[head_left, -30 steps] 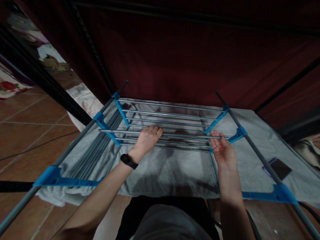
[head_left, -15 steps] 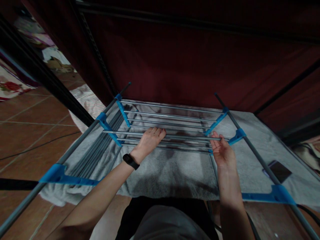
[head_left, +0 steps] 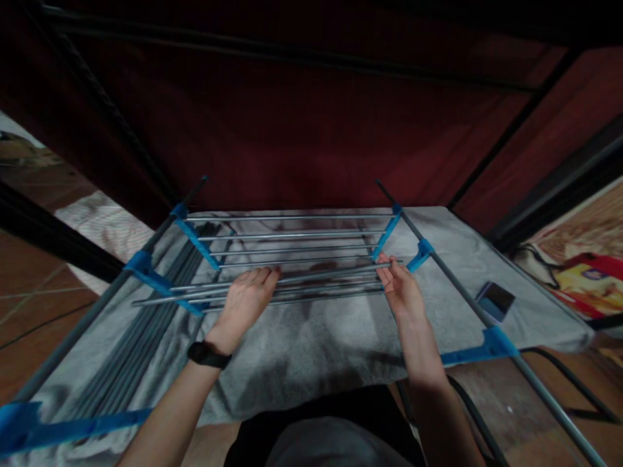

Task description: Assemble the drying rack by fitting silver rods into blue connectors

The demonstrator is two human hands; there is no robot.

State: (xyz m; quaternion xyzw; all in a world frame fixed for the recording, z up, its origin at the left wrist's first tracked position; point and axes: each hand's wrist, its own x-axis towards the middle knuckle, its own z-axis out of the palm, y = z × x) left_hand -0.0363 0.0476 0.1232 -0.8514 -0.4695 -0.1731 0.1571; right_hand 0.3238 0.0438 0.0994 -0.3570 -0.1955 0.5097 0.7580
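My left hand (head_left: pixel 250 295), with a black band on its wrist, is wrapped from above around a loose grey metal tube (head_left: pixel 316 276). The tube lies at a slant; its left end passes beyond a blue plastic bracket (head_left: pixel 153 280) and sits nearer to me. My right hand (head_left: pixel 403 288), palm turned up, has its thumb and fingers around the tube's right end, beside the right blue bracket (head_left: pixel 421 254). Both brackets clip to the side poles of a rack frame. Thinner crossbars (head_left: pixel 292 234) span the far brackets.
A bundle of grey tubes (head_left: pixel 141 331) rests at left on the grey towel-like cover (head_left: pixel 311 350). A phone (head_left: pixel 495 301) lies at right beyond the side pole (head_left: pixel 457 288). Dark red fabric panels (head_left: pixel 292 130) stand behind. Nearer blue brackets (head_left: pixel 479 347) flank me.
My view has turned to the right. The tube has shifted left and its left end has swung toward me, with my left hand on it. My right fingers have closed around its right end.
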